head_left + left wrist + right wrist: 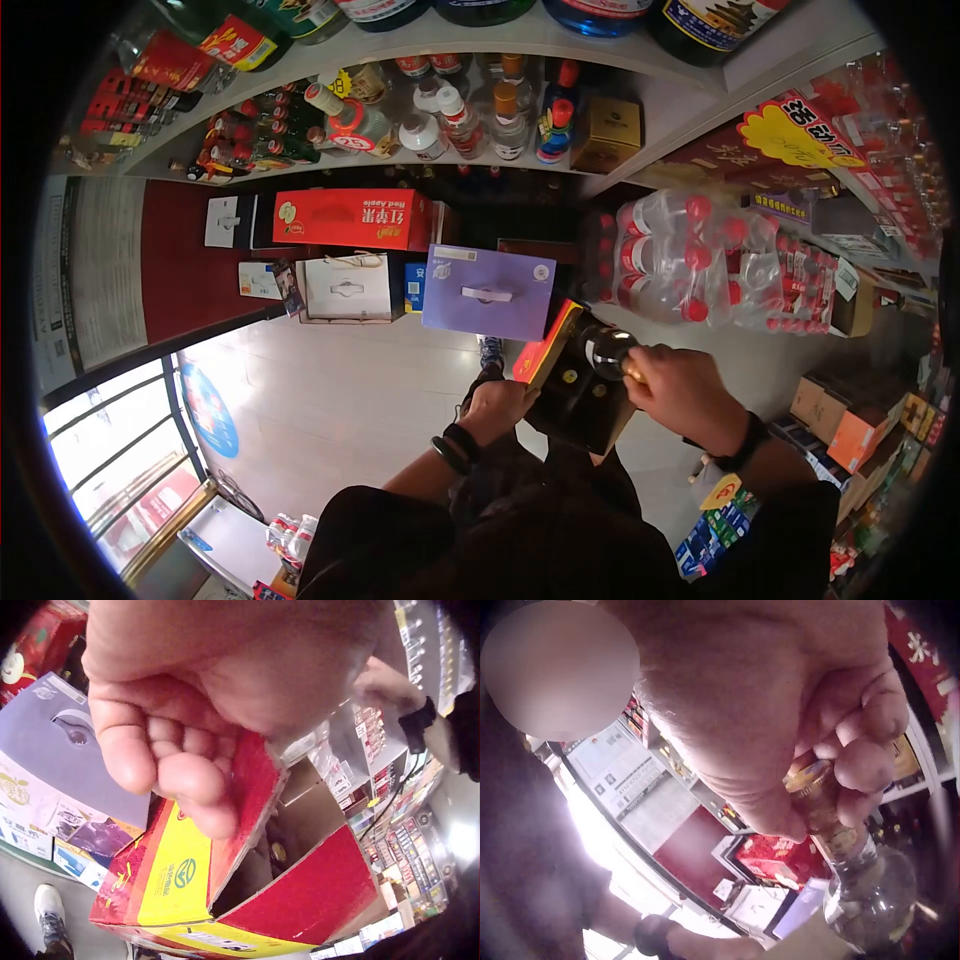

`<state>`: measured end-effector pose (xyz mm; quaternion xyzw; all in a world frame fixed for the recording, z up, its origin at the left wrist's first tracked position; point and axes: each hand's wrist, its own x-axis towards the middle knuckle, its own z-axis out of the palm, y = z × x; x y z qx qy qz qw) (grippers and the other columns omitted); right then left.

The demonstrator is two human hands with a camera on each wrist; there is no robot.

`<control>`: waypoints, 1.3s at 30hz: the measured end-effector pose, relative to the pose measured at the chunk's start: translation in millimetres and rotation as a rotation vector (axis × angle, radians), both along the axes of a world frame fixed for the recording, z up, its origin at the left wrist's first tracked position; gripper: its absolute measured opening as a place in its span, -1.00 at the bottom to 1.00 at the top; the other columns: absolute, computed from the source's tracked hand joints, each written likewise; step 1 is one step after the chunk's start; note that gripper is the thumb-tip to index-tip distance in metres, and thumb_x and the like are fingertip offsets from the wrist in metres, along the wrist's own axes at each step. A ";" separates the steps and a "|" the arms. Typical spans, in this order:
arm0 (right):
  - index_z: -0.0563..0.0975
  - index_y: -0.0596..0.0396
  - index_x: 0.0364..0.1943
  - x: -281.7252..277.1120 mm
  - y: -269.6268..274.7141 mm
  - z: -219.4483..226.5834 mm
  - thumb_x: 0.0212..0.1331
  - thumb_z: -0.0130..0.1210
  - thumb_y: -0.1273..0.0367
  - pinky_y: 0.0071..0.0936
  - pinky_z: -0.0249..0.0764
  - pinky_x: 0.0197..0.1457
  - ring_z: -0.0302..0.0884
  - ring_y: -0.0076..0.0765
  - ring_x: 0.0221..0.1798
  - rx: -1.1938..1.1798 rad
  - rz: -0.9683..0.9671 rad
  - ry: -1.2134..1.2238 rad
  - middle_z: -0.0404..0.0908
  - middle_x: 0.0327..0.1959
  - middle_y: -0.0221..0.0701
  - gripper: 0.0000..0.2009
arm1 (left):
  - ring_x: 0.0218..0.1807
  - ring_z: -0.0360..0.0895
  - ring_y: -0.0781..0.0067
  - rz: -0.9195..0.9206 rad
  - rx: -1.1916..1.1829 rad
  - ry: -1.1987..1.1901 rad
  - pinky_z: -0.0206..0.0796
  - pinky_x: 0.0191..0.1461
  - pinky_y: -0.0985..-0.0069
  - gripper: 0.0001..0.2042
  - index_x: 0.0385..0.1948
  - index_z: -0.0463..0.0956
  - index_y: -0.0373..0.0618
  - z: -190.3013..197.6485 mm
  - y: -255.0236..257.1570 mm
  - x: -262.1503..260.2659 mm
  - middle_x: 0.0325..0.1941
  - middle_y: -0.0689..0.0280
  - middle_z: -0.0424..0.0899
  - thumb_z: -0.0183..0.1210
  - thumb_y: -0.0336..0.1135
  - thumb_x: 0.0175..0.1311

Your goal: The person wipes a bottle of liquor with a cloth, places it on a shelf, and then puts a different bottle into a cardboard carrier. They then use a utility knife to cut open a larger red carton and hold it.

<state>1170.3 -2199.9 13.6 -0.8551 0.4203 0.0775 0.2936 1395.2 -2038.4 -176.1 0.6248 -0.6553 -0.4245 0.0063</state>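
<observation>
My right hand (682,386) holds a clear glass bottle (606,352) by its gold-capped neck, over the mouth of a cardboard box (580,405). In the right wrist view the thumb and curled fingers of the right hand (780,712) wrap the neck, and the round bottle shoulder (881,896) shows below. My left hand (500,408) grips the box at its near left edge. The left wrist view shows the left hand's fingertips (196,780) curled over the red and yellow flap. Inside the dark box sits a gold round cap (570,376); the rest is in shadow.
A purple carton (490,290) with a handle stands just beyond the box. Red and white cartons (350,218) line the shelf foot at left. Shrink-wrapped red-capped bottles (665,255) stand at right. Above is a shelf of bottles (508,120). Stacked boxes (865,430) stand at the far right.
</observation>
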 end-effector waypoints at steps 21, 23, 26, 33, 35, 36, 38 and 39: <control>0.49 0.08 -0.32 50.0 -116.0 -43.1 0.12 0.21 0.34 -0.21 0.49 -0.39 0.61 -0.04 -0.41 -0.288 -0.073 -0.269 0.61 -0.44 -0.26 -0.84 | -0.54 0.60 0.02 0.032 0.052 0.061 0.40 -0.51 0.20 -0.62 -0.43 0.64 -0.06 -17.6 10.6 5.3 -0.63 0.13 0.59 0.04 0.03 0.38; 0.46 0.08 -0.36 56.1 -130.2 -87.2 0.13 0.19 0.32 -0.18 0.50 -0.38 0.61 -0.03 -0.41 -0.304 -0.064 -0.262 0.61 -0.46 -0.25 -0.83 | -0.53 0.61 0.05 -0.062 -0.033 0.009 0.41 -0.53 0.22 -0.63 -0.37 0.64 0.03 -28.6 21.8 4.3 -0.62 0.18 0.61 0.00 0.07 0.40; 0.47 0.07 -0.39 67.0 -141.5 -146.1 0.14 0.19 0.27 -0.16 0.53 -0.35 0.61 -0.05 -0.43 -0.365 -0.046 -0.255 0.62 -0.48 -0.25 -0.80 | -0.49 0.64 0.13 -0.122 0.383 -0.086 0.43 -0.50 0.19 -0.60 -0.35 0.65 0.09 -18.7 3.5 1.4 -0.60 0.21 0.63 -0.08 0.11 0.43; 0.53 0.11 -0.31 86.4 -160.4 -213.0 0.18 0.19 0.22 -0.12 0.56 -0.30 0.66 0.02 -0.38 -0.129 -0.216 -0.263 0.67 -0.44 -0.18 -0.76 | -0.71 0.50 0.19 -0.125 0.169 0.149 0.34 -0.59 0.29 -0.50 -0.59 0.57 -0.05 -25.2 3.3 11.7 -0.76 0.26 0.51 -0.11 0.07 0.48; 0.54 0.12 -0.28 90.4 -163.2 -229.4 0.20 0.18 0.20 -0.11 0.56 -0.29 0.65 0.05 -0.37 -0.097 -0.257 -0.294 0.67 -0.44 -0.17 -0.75 | -0.70 0.52 0.19 -0.057 0.000 0.193 0.35 -0.59 0.30 -0.52 -0.58 0.56 -0.07 -36.2 11.3 12.6 -0.76 0.27 0.52 -0.09 0.04 0.48; 0.54 0.12 -0.27 93.6 -164.6 -235.5 0.21 0.18 0.19 -0.10 0.56 -0.28 0.65 0.06 -0.37 -0.083 -0.276 -0.309 0.67 -0.44 -0.16 -0.74 | -0.69 0.53 0.19 -0.056 -0.013 0.197 0.36 -0.59 0.30 -0.52 -0.57 0.56 -0.07 -39.3 16.2 12.5 -0.75 0.27 0.52 -0.08 0.04 0.48; 0.55 0.13 -0.27 107.3 -168.3 -245.7 0.22 0.16 0.16 -0.06 0.55 -0.20 0.65 0.11 -0.30 0.050 -0.338 -0.254 0.67 -0.40 -0.13 -0.71 | -0.68 0.55 0.19 -0.088 0.035 0.188 0.37 -0.59 0.31 -0.54 -0.57 0.56 -0.08 -29.7 8.4 14.1 -0.75 0.26 0.53 -0.06 0.02 0.46; 0.55 0.13 -0.28 114.3 -169.9 -260.4 0.22 0.15 0.15 -0.05 0.55 -0.18 0.65 0.12 -0.28 0.088 -0.356 -0.243 0.67 -0.40 -0.12 -0.71 | -0.67 0.56 0.20 -0.123 0.098 0.176 0.38 -0.59 0.31 -0.55 -0.57 0.56 -0.08 -23.5 2.7 15.4 -0.74 0.26 0.53 -0.05 0.01 0.46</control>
